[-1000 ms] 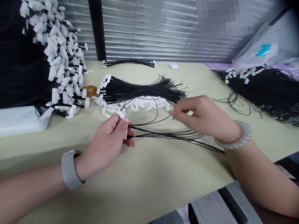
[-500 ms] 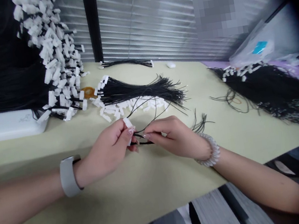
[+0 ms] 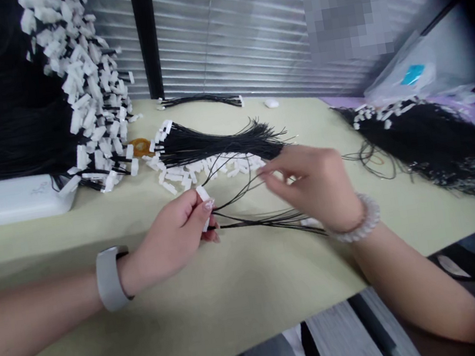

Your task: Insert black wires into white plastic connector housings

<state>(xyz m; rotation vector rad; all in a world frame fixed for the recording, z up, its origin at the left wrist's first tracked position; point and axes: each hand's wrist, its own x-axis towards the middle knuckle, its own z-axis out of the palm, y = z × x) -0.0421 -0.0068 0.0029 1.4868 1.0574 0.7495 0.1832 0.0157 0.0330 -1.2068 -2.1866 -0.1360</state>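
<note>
My left hand [image 3: 174, 235] is closed in a pinch on a small white connector [image 3: 202, 195] with thin black wires [image 3: 262, 221] running out of it to the right along the table. My right hand [image 3: 314, 187] hovers over those wires with fingers pinched together, apparently on one thin black wire that arcs back toward the connector. A grey band sits on my left wrist and a clear coil bracelet on my right. Just beyond my hands lies a bundle of black wires [image 3: 218, 142] with loose white connectors [image 3: 200, 168] beside it.
A big mass of black wires with white connectors [image 3: 85, 87] hangs at the left above a white box [image 3: 9, 200]. Another black wire pile [image 3: 429, 143] and plastic bags [image 3: 410, 78] lie at the right. A small wire bundle [image 3: 203, 98] rests by the slatted wall. The yellowish table [image 3: 237, 297] ends near me.
My right hand went in to the connector at my left fingertips, then drew back to the right, stretching the wires out. My left hand stayed in place holding the connector.
</note>
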